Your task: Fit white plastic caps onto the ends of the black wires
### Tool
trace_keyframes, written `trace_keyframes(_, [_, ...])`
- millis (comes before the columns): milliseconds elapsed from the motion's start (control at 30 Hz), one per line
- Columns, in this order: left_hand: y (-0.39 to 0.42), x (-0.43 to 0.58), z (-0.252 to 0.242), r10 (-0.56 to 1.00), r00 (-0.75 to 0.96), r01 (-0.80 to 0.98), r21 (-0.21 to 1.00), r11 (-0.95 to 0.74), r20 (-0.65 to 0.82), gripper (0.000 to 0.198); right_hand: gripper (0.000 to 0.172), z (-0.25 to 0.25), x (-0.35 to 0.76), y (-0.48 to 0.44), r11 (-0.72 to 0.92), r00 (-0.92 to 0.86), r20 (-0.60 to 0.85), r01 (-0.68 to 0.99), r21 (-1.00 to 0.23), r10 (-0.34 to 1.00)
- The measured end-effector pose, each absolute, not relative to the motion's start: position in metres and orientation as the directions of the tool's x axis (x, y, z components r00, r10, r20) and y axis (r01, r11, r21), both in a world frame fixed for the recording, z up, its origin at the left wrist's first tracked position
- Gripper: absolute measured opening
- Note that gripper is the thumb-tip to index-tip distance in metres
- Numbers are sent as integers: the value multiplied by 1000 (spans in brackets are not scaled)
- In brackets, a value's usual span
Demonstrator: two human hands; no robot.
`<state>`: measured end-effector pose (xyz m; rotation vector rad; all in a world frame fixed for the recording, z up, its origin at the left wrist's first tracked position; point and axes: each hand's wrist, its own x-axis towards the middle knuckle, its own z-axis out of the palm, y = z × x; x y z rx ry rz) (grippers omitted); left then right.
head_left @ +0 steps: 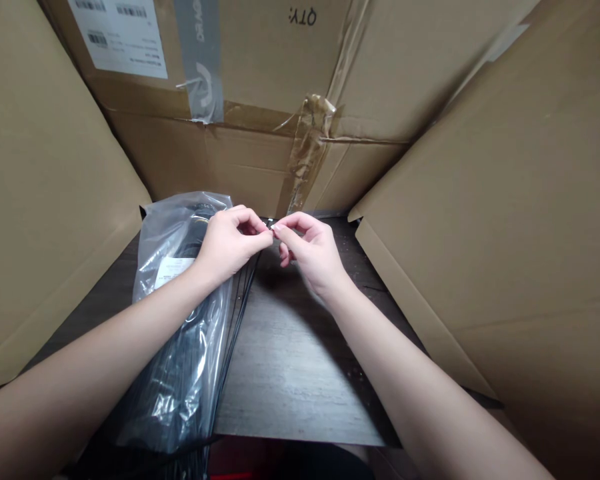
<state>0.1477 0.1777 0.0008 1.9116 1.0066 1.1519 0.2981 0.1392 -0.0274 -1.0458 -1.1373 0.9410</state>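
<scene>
My left hand and my right hand meet at the fingertips, both pinching the small end of thin black cable ties. The exact join between the tie ends is hidden by my fingers. The ties run down past my left palm, beside a clear plastic bag stuffed with more black cable ties. A white label shows through the bag, which lies under my left forearm.
Tall cardboard flaps rise on the left and right. Behind my hands stands a taped cardboard box wall with a white label. A grey wood-grain board lies on a dark surface, and something red shows at the bottom edge.
</scene>
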Motion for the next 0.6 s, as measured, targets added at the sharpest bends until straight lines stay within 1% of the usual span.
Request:
trace_keyframes(200, [180, 147, -2, 883, 317, 249, 868, -431, 347, 9, 29, -27, 297, 138, 264, 166, 259, -11, -964, 951])
trace_keyframes(600, [179, 147, -3, 867, 315, 301, 826, -477, 386, 9, 33, -26, 300, 136, 213, 173, 222, 66, -975, 960])
